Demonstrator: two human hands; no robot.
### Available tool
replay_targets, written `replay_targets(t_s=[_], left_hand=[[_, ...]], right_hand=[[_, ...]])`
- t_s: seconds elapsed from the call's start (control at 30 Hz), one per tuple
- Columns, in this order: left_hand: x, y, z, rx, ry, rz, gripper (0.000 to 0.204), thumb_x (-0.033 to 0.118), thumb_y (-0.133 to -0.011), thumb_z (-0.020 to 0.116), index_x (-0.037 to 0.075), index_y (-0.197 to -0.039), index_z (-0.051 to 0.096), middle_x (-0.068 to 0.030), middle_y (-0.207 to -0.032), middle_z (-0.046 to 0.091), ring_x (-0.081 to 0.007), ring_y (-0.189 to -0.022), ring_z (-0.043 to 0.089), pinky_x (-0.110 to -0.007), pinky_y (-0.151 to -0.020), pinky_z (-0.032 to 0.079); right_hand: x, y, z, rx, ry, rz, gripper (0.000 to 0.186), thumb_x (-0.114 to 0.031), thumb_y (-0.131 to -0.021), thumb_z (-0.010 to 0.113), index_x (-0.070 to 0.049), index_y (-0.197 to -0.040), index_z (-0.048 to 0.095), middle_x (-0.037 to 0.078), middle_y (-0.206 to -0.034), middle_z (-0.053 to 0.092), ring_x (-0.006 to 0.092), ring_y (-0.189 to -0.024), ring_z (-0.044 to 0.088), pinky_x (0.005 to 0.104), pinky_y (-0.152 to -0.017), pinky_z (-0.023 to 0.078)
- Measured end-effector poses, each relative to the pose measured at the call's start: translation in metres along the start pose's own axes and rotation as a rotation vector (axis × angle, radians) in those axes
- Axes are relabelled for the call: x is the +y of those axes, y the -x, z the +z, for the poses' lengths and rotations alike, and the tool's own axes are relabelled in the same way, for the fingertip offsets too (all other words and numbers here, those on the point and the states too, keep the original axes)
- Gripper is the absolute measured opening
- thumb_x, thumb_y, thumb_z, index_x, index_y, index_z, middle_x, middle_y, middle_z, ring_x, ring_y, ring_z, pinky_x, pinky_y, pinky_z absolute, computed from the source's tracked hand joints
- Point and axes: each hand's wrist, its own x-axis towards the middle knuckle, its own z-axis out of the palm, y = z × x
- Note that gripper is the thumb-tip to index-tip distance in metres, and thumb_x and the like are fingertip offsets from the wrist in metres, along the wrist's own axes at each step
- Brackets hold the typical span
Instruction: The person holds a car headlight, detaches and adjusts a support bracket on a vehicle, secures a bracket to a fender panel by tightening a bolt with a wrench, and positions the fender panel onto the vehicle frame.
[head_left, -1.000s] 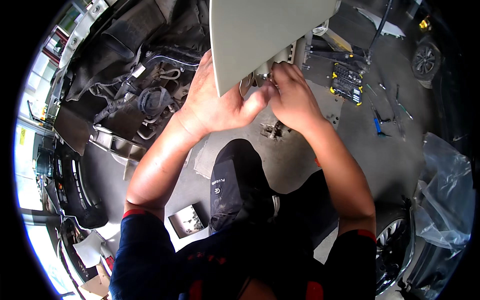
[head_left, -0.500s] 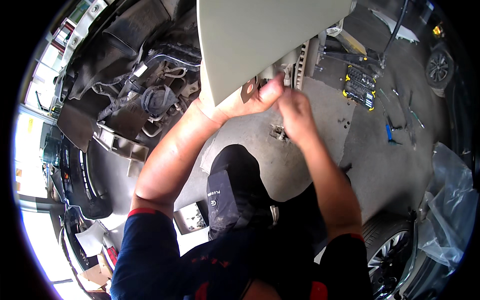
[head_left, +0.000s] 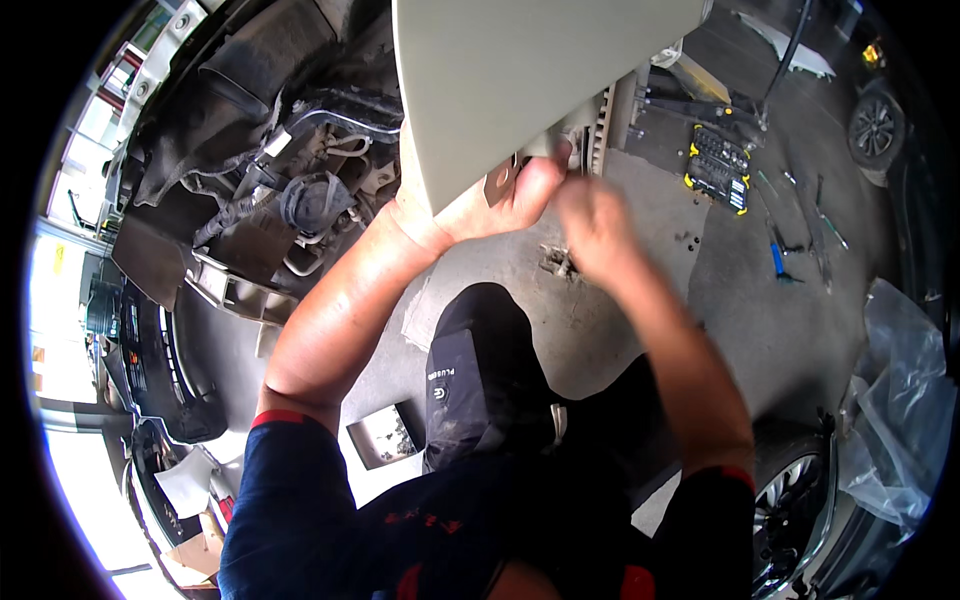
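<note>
A large pale grey-green car body panel, probably a fender (head_left: 520, 85), fills the upper middle. My left hand (head_left: 515, 205) is closed at its lower edge, thumb to the right, with the other fingers partly hidden behind the panel. Beside that hand a brownish metal tab with a round hole (head_left: 500, 183) juts from the edge. Just right of the left thumb, my right hand (head_left: 597, 225) is smeared by motion, so its fingers and anything in them cannot be made out. A ribbed brake disc (head_left: 603, 130) stands beyond both hands.
The exposed front end with a round black part (head_left: 318, 202) is at left. An open socket set (head_left: 718, 168) and a blue-handled tool (head_left: 778, 262) lie on the floor at right. A small box of hardware (head_left: 383, 437) stands near my knee, a wheel (head_left: 790, 500) at lower right.
My right hand has shifted slightly down and right, its forearm swinging outward. The left hand stays at the panel's edge. My knee has moved a little to the right.
</note>
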Motion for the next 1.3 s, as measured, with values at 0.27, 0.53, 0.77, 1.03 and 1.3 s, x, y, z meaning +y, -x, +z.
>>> replay_targets(t_s=[0.27, 0.53, 0.77, 1.03, 1.3], left_hand=[[-0.01, 0.006, 0.011, 0.157, 0.064, -0.041, 0.031, 0.034, -0.073, 0.073, 0.013, -0.095, 0.074, -0.0044, -0.086, 0.069, -0.0273, -0.075, 0.067, -0.039, -0.067, 0.056], [-0.004, 0.009, 0.003, 0.1, 0.18, -0.175, 0.029, 0.029, -0.068, 0.072, 0.014, -0.093, 0.074, -0.0028, -0.083, 0.067, -0.0256, -0.071, 0.065, -0.039, -0.065, 0.054], [-0.007, 0.008, 0.01, 0.133, 0.178, -0.139, 0.026, 0.026, -0.066, 0.071, 0.015, -0.09, 0.074, -0.0014, -0.081, 0.066, -0.0247, -0.069, 0.064, -0.037, -0.064, 0.053], [-0.008, 0.004, 0.005, 0.157, 0.153, -0.087, 0.02, 0.029, -0.069, 0.071, 0.019, -0.086, 0.072, -0.0004, -0.078, 0.065, -0.0242, -0.069, 0.063, -0.037, -0.063, 0.053], [-0.017, 0.007, 0.003, 0.017, 0.047, -0.039, 0.019, 0.03, -0.073, 0.073, 0.02, -0.089, 0.075, -0.0014, -0.081, 0.067, -0.0232, -0.072, 0.065, -0.039, -0.064, 0.053]], right_hand=[[0.003, -0.019, 0.006, 0.07, -0.035, -0.173, 0.047, -0.044, -0.11, 0.048, -0.002, -0.094, 0.06, 0.011, -0.078, 0.059, 0.0245, -0.07, 0.058, 0.0374, -0.068, 0.05], [-0.019, 0.011, 0.045, 0.257, -0.116, -0.036, 0.046, -0.038, -0.111, 0.047, -0.002, -0.083, 0.054, 0.005, -0.062, 0.049, 0.014, -0.058, 0.046, 0.0346, -0.054, 0.041], [-0.043, 0.026, 0.054, 0.304, -0.13, 0.182, 0.05, -0.039, -0.112, 0.044, -0.002, -0.078, 0.051, 0.001, -0.061, 0.045, 0.0101, -0.059, 0.042, 0.0337, -0.054, 0.038], [-0.06, 0.031, 0.063, 0.303, -0.253, 0.246, 0.053, -0.04, -0.113, 0.042, -0.003, -0.074, 0.045, -0.003, -0.062, 0.041, 0.0083, -0.06, 0.039, 0.0326, -0.054, 0.034], [-0.07, 0.031, 0.071, 0.341, -0.321, 0.301, 0.055, -0.043, -0.112, 0.043, -0.005, -0.073, 0.044, -0.005, -0.063, 0.039, 0.0066, -0.061, 0.037, 0.0316, -0.054, 0.033]])
